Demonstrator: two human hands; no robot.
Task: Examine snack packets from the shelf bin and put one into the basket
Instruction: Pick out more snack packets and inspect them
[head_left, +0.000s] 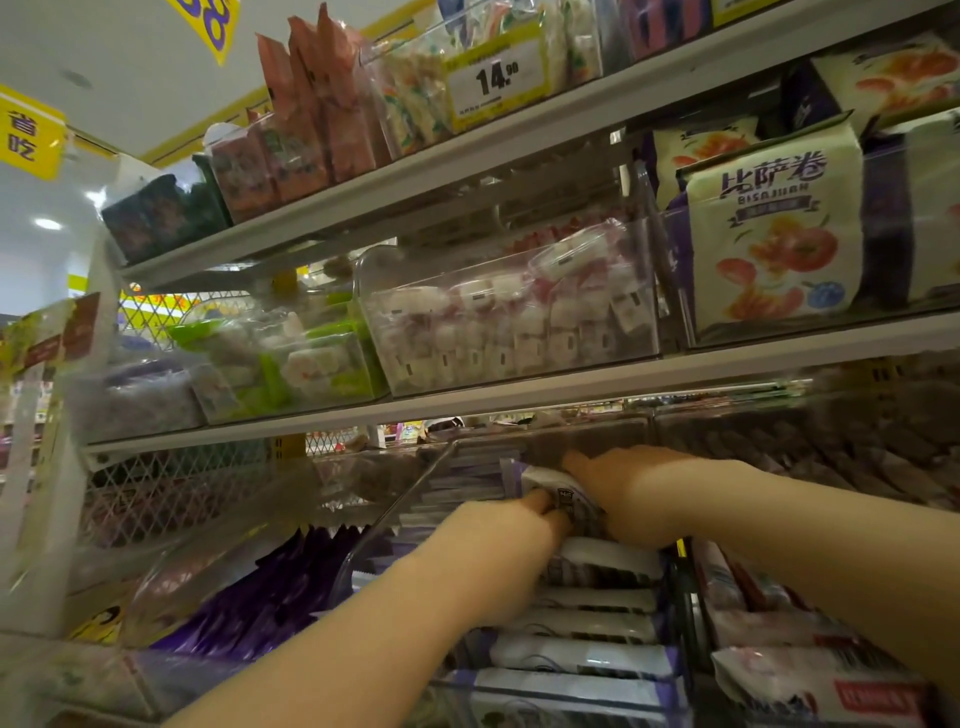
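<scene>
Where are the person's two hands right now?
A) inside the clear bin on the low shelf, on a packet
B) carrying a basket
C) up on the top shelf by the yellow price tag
A: the left hand and right hand both reach into the clear bin and hold one packet between them.

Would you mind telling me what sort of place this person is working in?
Most likely a supermarket snack aisle: tiered shelves carry clear bins of packets, and a yellow price tag reads 14.90.
</scene>
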